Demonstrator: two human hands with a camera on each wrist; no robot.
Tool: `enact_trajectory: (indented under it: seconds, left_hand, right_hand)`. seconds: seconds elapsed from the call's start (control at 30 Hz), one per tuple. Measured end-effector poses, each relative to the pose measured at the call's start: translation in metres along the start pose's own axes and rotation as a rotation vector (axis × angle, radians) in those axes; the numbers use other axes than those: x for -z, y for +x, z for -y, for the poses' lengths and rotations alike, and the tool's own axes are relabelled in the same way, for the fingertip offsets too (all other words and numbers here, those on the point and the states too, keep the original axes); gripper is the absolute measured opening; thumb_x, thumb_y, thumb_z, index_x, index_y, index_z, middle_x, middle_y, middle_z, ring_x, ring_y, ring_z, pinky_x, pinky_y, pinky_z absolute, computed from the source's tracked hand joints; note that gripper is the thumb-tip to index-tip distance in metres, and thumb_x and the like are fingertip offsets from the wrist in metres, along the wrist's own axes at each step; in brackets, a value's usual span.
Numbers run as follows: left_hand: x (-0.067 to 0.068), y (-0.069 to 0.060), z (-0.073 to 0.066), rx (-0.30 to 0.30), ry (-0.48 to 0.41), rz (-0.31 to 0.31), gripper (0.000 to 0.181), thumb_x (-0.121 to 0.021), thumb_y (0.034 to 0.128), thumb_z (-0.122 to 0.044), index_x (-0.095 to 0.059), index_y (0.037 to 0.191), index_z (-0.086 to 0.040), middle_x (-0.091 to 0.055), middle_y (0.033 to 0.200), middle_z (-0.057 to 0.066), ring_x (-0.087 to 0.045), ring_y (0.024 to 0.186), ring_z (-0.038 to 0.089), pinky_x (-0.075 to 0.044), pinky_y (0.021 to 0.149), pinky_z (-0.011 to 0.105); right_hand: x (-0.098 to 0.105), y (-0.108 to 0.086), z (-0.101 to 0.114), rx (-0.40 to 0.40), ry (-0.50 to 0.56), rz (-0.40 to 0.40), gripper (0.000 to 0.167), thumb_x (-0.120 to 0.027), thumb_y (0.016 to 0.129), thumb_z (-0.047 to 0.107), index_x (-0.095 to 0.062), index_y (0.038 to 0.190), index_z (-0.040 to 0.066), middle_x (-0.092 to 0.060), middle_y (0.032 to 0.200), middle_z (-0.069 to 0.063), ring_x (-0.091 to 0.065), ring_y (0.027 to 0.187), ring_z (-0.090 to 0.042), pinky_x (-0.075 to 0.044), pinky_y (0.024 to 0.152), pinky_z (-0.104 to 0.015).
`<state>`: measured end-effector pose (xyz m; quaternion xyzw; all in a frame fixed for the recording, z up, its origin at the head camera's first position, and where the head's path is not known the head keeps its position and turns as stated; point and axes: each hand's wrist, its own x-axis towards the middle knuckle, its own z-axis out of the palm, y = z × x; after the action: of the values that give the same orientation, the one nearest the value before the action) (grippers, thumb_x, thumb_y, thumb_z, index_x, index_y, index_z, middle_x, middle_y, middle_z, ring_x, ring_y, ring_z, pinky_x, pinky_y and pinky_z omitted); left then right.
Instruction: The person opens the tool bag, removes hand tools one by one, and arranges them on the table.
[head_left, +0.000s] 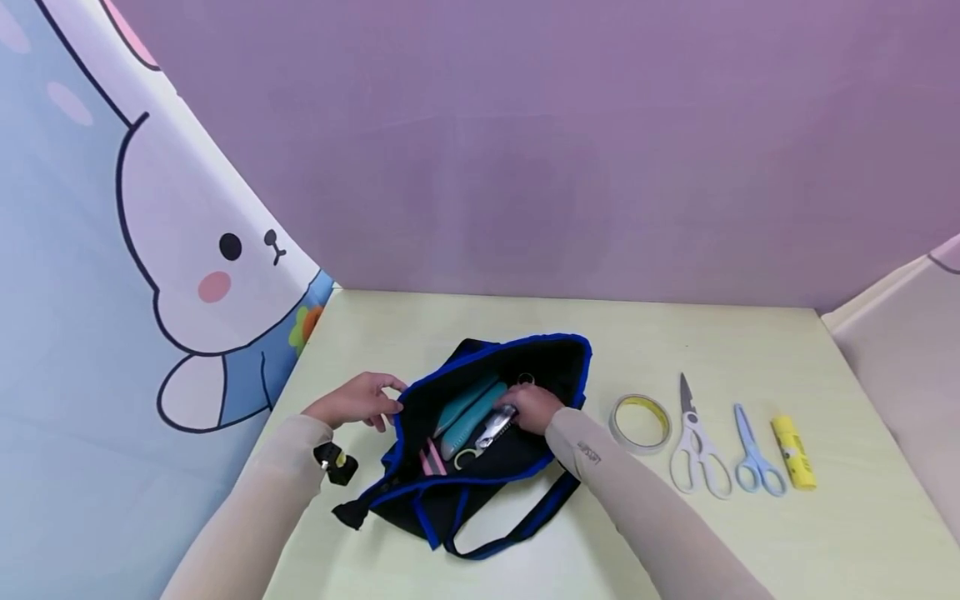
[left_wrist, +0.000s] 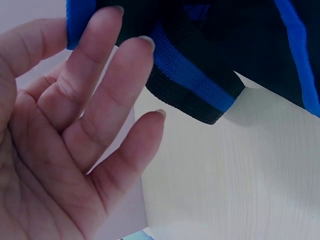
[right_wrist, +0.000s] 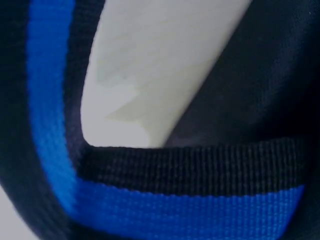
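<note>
A black tote bag with blue trim [head_left: 480, 358] lies on the table with its mouth wide. My left hand [head_left: 363, 400] pinches its left rim; the left wrist view shows that hand's other fingers [left_wrist: 120, 85] spread beside the blue edging. Inside the bag, my right hand [head_left: 531, 407] is at the upper end of a silver-and-black object [head_left: 495, 427]. Whether it grips that object is unclear, since its fingertips are partly hidden. Next to them are teal long items [head_left: 468, 421], a pink striped item [head_left: 432, 458] and a pale ring-shaped handle [head_left: 467, 458]. The right wrist view holds only bag strap [right_wrist: 180, 210] and cloth.
On the table [head_left: 847, 375] to the right of the bag lie a tape roll [head_left: 622, 429], white-handled scissors [head_left: 696, 446], small blue scissors [head_left: 753, 454] and a yellow glue stick [head_left: 793, 452]. A bag strap loop [head_left: 517, 537] hangs toward the front.
</note>
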<state>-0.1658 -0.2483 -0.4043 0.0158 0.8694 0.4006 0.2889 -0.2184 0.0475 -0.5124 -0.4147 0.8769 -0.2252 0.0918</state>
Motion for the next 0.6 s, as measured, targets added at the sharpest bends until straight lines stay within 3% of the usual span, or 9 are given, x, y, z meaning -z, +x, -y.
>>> enact_trajectory:
  seconds: [0.1, 0.27, 0.43, 0.6]
  left_hand:
    - [0.0, 0.0, 0.001, -0.003, -0.003, 0.001, 0.035, -0.058, 0.0929, -0.013, -0.053, 0.123, 0.004, -0.066, 0.081, 0.015, -0.065, 0.066, 0.022, -0.052, 0.073, 0.047]
    - [-0.001, -0.001, 0.001, -0.005, -0.01, 0.002, 0.035, -0.058, 0.0934, -0.012, -0.053, 0.124, 0.004, -0.066, 0.077, 0.006, -0.065, 0.065, 0.021, -0.053, 0.072, 0.045]
    - [-0.003, -0.002, 0.0, -0.016, -0.013, 0.015, 0.034, -0.057, 0.0935, -0.011, -0.053, 0.123, 0.005, -0.066, 0.078, 0.004, -0.065, 0.065, 0.021, -0.053, 0.074, 0.046]
    - [-0.004, 0.0, -0.001, -0.01, -0.004, 0.023, 0.034, -0.057, 0.0939, -0.012, -0.054, 0.124, 0.003, -0.066, 0.079, 0.005, -0.065, 0.066, 0.021, -0.052, 0.07, 0.039]
  right_hand:
    - [-0.002, 0.002, 0.0, -0.023, -0.046, 0.022, 0.036, -0.066, 0.077, -0.011, -0.072, 0.108, 0.006, -0.067, 0.111, -0.01, -0.06, 0.107, -0.028, -0.046, 0.094, -0.04]
    - [-0.008, 0.002, 0.002, -0.054, -0.169, 0.02, 0.037, -0.07, 0.077, -0.006, -0.072, 0.11, 0.012, -0.066, 0.114, -0.008, -0.058, 0.11, -0.029, -0.046, 0.092, -0.043]
    - [-0.015, -0.003, 0.003, -0.104, -0.243, -0.008, 0.038, -0.075, 0.077, 0.002, -0.071, 0.112, 0.015, -0.063, 0.119, -0.012, -0.052, 0.117, -0.035, -0.043, 0.093, -0.051]
    - [-0.021, -0.005, 0.001, -0.152, -0.321, -0.061, 0.033, -0.074, 0.079, 0.008, -0.072, 0.109, 0.02, -0.062, 0.121, -0.008, -0.049, 0.12, -0.034, -0.04, 0.097, -0.05]
